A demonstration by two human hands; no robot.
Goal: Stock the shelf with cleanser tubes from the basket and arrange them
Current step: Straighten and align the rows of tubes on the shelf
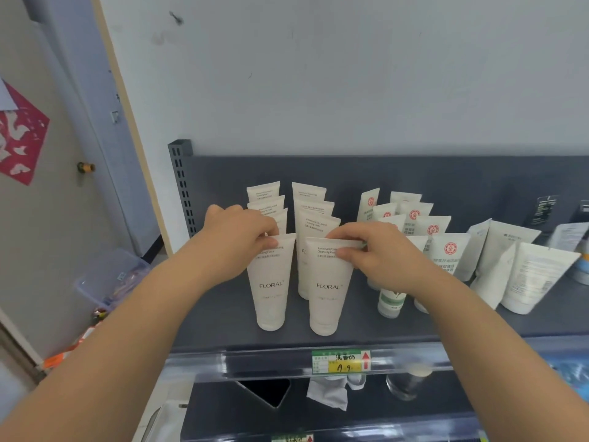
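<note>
Two rows of white FLORAL cleanser tubes stand cap-down on the dark grey shelf [223, 323]. My left hand [239, 234] pinches the top edge of the front tube of the left row [271, 288]. My right hand [379, 250] pinches the top edge of the front tube of the right row [328, 291]. Both front tubes stand upright near the shelf's front edge, with several more tubes lined up behind each. No basket is in view.
Right of the FLORAL rows stand white tubes with red round logos [446, 253] and larger white tubes [529, 279]. A price label [341, 362] sits on the shelf's front rail. A clear plastic bin [108, 279] is on the floor at the left.
</note>
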